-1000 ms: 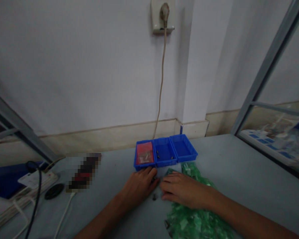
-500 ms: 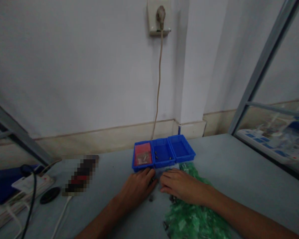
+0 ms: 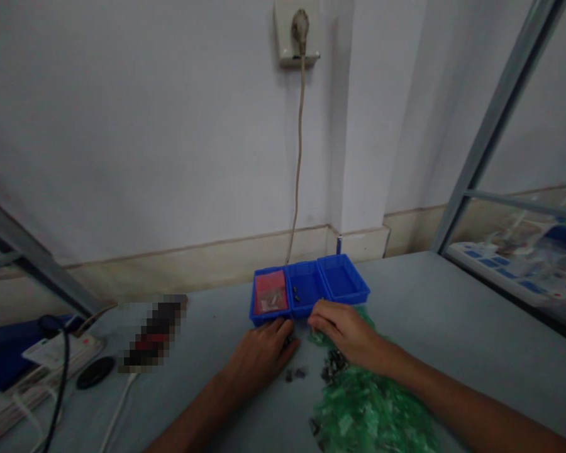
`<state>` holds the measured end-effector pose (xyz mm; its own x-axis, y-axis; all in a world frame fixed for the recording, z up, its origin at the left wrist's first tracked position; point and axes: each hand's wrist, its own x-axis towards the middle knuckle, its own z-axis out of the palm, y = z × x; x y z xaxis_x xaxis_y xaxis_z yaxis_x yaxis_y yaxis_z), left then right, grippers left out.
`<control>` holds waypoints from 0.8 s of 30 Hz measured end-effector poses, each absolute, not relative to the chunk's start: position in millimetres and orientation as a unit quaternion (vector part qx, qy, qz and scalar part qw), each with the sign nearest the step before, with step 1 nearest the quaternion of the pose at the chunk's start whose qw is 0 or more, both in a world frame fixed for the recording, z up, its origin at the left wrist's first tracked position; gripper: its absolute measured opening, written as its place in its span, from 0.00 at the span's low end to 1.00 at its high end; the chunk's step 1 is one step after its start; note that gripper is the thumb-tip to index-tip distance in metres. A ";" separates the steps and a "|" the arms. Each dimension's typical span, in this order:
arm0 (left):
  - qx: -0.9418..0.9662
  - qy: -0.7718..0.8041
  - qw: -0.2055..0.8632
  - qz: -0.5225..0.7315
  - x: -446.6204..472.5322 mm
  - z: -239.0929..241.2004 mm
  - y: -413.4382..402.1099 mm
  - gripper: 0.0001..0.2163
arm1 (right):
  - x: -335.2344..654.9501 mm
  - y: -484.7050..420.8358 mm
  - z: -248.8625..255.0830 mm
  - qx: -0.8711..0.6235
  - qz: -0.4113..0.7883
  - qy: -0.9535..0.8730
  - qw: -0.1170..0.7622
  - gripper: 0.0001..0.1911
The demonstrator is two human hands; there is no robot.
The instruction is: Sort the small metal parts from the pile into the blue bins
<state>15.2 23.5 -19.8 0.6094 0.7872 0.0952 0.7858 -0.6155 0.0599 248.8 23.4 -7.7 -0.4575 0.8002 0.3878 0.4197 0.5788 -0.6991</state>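
Observation:
My left hand [image 3: 263,351] rests palm down on the grey table, fingers curled loosely just in front of the left blue bin [image 3: 270,296], which holds a red packet. My right hand [image 3: 343,327] is lifted slightly at the front rim of the middle blue bin [image 3: 308,288], fingers pinched together; what they hold is too small to name. Small dark parts [image 3: 295,374] lie on the table between the hands. A heap of green plastic pieces [image 3: 365,406] spreads under my right forearm.
A third blue bin [image 3: 343,281] stands at the right of the row. A cable [image 3: 298,157] runs from a wall socket down behind the bins. A power strip [image 3: 56,349], black cords and a round black disc [image 3: 94,371] lie at left. A glass partition [image 3: 514,251] borders the right.
My right hand has risen off the table and moved forward to the middle bin's rim, uncovering dark parts on the table. My left hand has stayed put.

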 end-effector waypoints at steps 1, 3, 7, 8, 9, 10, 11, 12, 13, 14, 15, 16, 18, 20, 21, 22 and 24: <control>0.897 0.438 0.005 0.053 15.1 -19.7 23.5 0.08 | 248.5 26.3 -9.2 -0.386 0.311 -0.777 0.388 0.22; 0.899 0.436 0.004 0.049 15.1 -19.3 23.6 0.08 | 248.1 32.5 -13.0 -0.395 0.411 -0.695 0.438 0.23; 0.899 0.434 0.002 0.052 15.4 -18.5 23.5 0.09 | 247.2 40.4 -15.3 -0.334 0.578 -0.538 0.514 0.19; 0.899 0.434 0.002 0.054 15.4 -18.5 23.4 0.09 | 247.0 40.5 -14.0 -0.318 0.597 -0.510 0.531 0.18; 0.900 0.433 0.002 0.055 15.4 -18.6 23.4 0.09 | 246.9 40.1 -12.3 -0.306 0.612 -0.489 0.540 0.16; 0.900 0.433 0.003 0.056 15.4 -18.7 23.3 0.09 | 246.8 39.4 -10.4 -0.301 0.623 -0.472 0.546 0.16; 0.900 0.433 0.003 0.058 15.3 -19.0 23.3 0.09 | 246.9 38.5 -8.6 -0.298 0.632 -0.459 0.548 0.16; 0.899 0.433 0.004 0.059 15.2 -19.3 23.3 0.08 | 247.0 37.7 -7.2 -0.295 0.639 -0.451 0.549 0.16; 0.899 0.434 0.004 0.060 15.1 -19.6 23.3 0.08 | 247.2 37.1 -6.4 -0.292 0.645 -0.445 0.549 0.16; 0.899 0.434 0.004 0.060 15.0 -19.8 23.4 0.08 | 247.5 36.7 -6.1 -0.289 0.649 -0.442 0.548 0.17; 0.899 0.433 0.004 0.061 15.0 -20.0 23.5 0.08 | 247.7 36.6 -6.3 -0.287 0.652 -0.439 0.548 0.17; 0.900 0.431 0.005 0.061 15.0 -20.1 23.5 0.08 | 248.0 36.7 -6.9 -0.286 0.654 -0.436 0.548 0.17; 0.901 0.429 0.004 0.062 15.2 -19.8 23.6 0.08 | 248.3 37.1 -8.2 -0.287 0.658 -0.430 0.548 0.16; 0.901 0.430 0.004 0.061 15.7 -19.0 23.6 0.08 | 248.5 37.3 -9.1 -0.283 0.666 -0.423 0.546 0.14; 0.900 0.432 0.004 0.058 16.0 -18.6 23.5 0.08 | 248.6 37.3 -9.2 -0.278 0.671 -0.419 0.544 0.14; 0.899 0.434 0.006 0.055 16.3 -18.1 23.4 0.08 | 248.7 37.3 -9.2 -0.272 0.678 -0.415 0.543 0.13; 0.898 0.437 0.007 0.050 16.7 -17.5 23.2 0.08 | 248.9 37.3 -8.8 -0.261 0.691 -0.401 0.542 0.12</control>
